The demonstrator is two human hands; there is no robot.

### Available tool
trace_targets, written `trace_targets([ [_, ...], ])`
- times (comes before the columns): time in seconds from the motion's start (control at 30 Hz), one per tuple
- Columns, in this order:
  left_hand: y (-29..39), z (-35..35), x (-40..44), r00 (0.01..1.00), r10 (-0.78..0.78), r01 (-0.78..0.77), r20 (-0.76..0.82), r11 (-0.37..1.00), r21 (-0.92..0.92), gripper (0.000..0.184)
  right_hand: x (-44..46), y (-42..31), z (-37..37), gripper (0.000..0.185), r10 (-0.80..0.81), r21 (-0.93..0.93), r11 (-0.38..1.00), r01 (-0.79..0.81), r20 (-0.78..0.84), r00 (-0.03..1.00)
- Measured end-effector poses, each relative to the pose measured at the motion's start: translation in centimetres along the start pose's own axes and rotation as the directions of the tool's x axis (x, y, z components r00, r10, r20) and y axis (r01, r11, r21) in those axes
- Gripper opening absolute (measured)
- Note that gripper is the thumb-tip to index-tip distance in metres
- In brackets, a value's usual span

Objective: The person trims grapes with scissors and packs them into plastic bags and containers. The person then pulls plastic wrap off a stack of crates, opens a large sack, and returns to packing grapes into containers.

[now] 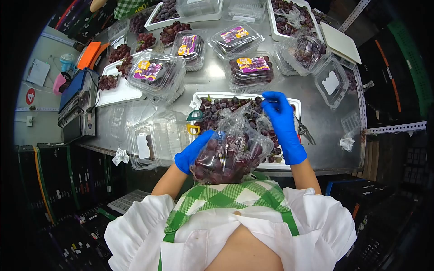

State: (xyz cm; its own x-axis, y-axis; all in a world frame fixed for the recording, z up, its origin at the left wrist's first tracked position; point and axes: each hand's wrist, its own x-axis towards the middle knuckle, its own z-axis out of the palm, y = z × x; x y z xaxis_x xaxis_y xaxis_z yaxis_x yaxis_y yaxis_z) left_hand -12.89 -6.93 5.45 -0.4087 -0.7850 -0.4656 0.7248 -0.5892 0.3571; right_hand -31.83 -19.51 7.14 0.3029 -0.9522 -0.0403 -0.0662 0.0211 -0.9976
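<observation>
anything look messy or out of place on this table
Just small clutter: a crumpled white scrap at the left near edge of the metal table, and another crumpled scrap towards the right. Both look like stray litter among the grape packs. Nothing else clearly stands out.

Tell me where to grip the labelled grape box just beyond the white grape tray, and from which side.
The labelled box is probably best gripped by its left and right walls, reaching over the tray from the near side. It sits label up with no visible handle; its right looks tighter, beside other clear packaging.
</observation>
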Motion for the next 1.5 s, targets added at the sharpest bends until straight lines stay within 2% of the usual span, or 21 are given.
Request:
trace_targets([
  [0.03,-0.1,-0.3,0.1,1.000,0.009,-0.009,0.000,1.000,0.030,0.037,0.3,-0.5,-0.2,0.021,-0.043,-0.045,0.998,0.039,-0.088,0.995],
  [0.07,-0.1,-0.7,0.1,1.000,0.019,-0.019,-0.001,0.998,0.060,0.037,-0.1,-1.1,-0.2,0.013,-0.104,0.045,0.993,0.110,-0.117,0.988],
  [0.17,-0.2,-1.2,0.1,0.999,0.047,-0.046,-0.003,0.988,0.146,0.037,-1.0,-3.9,0.2,0.031,0.135,0.014,0.990,-0.142,0.241,0.961],
  [0.2,-0.2,-1.1,0.2,1.000,0.031,-0.031,0.000,0.994,0.109,0.036,-0.8,-3.2,0.5,0.043,0.072,-0.079,0.996,-0.050,0.310,0.948],
  [0.3,-0.2,-0.8,0.3,1.000,-0.010,0.010,-0.006,0.999,0.031,0.036,0.0,-2.9,1.2,0.046,0.370,-0.165,0.929,-0.331,0.420,0.829],
  [0.43,-0.1,-0.6,0.0,0.997,-0.062,0.059,-0.035,0.995,-0.077,0.034,0.4,-4.4,2.0,0.041,0.403,0.022,0.885,-0.465,0.464,0.788],
  [0.5,-0.1,-0.2,-0.1,0.996,-0.085,0.080,-0.030,0.989,-0.123,0.034,0.6,-3.9,2.2,0.035,0.351,-0.006,0.918,-0.397,0.481,0.804],
  [0.6,-0.2,-0.2,-0.2,1.000,-0.027,0.027,0.001,0.999,-0.033,0.035,0.6,-2.9,2.7,0.026,0.287,0.039,0.941,-0.336,0.433,0.855],
  [0.7,-0.7,-0.6,-0.3,0.994,0.114,-0.110,-0.001,0.964,0.241,0.037,0.8,-3.1,2.7,0.022,0.300,0.030,0.941,-0.338,0.393,0.869],
  [0.8,0.0,0.5,-0.1,0.999,-0.018,0.019,0.028,0.999,-0.033,0.037,0.6,-3.6,3.0,0.021,0.389,-0.021,0.913,-0.408,0.350,0.852],
  [0.83,-0.1,0.5,-0.2,0.999,-0.033,0.034,0.018,0.998,-0.057,0.037,0.5,-3.6,3.1,0.020,0.424,-0.037,0.899,-0.437,0.329,0.844],
  [0.9,-0.1,0.3,-0.3,0.998,-0.060,0.059,0.001,0.993,-0.105,0.036,0.6,-1.5,3.0,0.020,0.294,-0.197,0.952,-0.233,0.381,0.877],
  [0.93,-0.3,0.1,-0.4,0.999,-0.008,0.008,-0.050,1.000,0.003,0.036,0.7,-0.3,3.0,0.020,0.229,-0.268,0.956,-0.122,0.415,0.880],
  [1.03,-0.8,-0.4,-0.2,1.000,0.028,-0.028,0.003,0.999,-0.036,0.036,0.7,0.9,2.3,0.023,0.281,-0.162,0.959,-0.232,0.643,0.713],
  [1.13,-0.7,0.1,-0.3,0.999,-0.012,0.011,-0.050,1.000,-0.026,0.036,0.1,-0.3,2.2,0.023,0.376,-0.083,0.874,-0.479,0.739,0.559],
  [1.23,-0.8,-0.6,0.1,0.993,-0.051,0.041,-0.103,0.995,-0.089,0.035,-1.7,0.6,1.9,0.024,0.364,0.139,0.732,-0.667,0.748,0.555],
  [1.27,-0.8,-1.1,0.2,0.991,-0.069,0.059,-0.118,0.995,-0.085,0.035,-1.7,2.0,1.7,0.029,0.421,0.121,0.707,-0.696,0.719,0.553],
  [1.37,-0.4,-0.6,-0.1,0.996,-0.018,0.020,-0.087,1.000,0.019,0.034,-1.1,1.9,1.2,0.042,0.246,-0.073,0.960,-0.272,0.688,0.682],
  [1.4,-0.5,-0.3,-0.1,0.998,-0.009,0.012,-0.067,0.999,0.034,0.034,-0.3,1.9,0.9,0.053,0.216,-0.116,0.974,-0.193,0.722,0.657],
  [1.43,-0.4,-0.1,-0.1,0.999,-0.005,0.007,-0.043,0.999,0.052,0.035,-0.1,1.7,0.6,0.058,0.166,-0.125,0.986,-0.110,0.662,0.731],
  [1.5,-0.4,-0.2,0.0,0.998,-0.057,0.058,0.032,0.998,-0.039,0.034,0.9,-0.4,0.0,0.052,0.003,-0.156,0.982,0.106,0.574,0.819],
])
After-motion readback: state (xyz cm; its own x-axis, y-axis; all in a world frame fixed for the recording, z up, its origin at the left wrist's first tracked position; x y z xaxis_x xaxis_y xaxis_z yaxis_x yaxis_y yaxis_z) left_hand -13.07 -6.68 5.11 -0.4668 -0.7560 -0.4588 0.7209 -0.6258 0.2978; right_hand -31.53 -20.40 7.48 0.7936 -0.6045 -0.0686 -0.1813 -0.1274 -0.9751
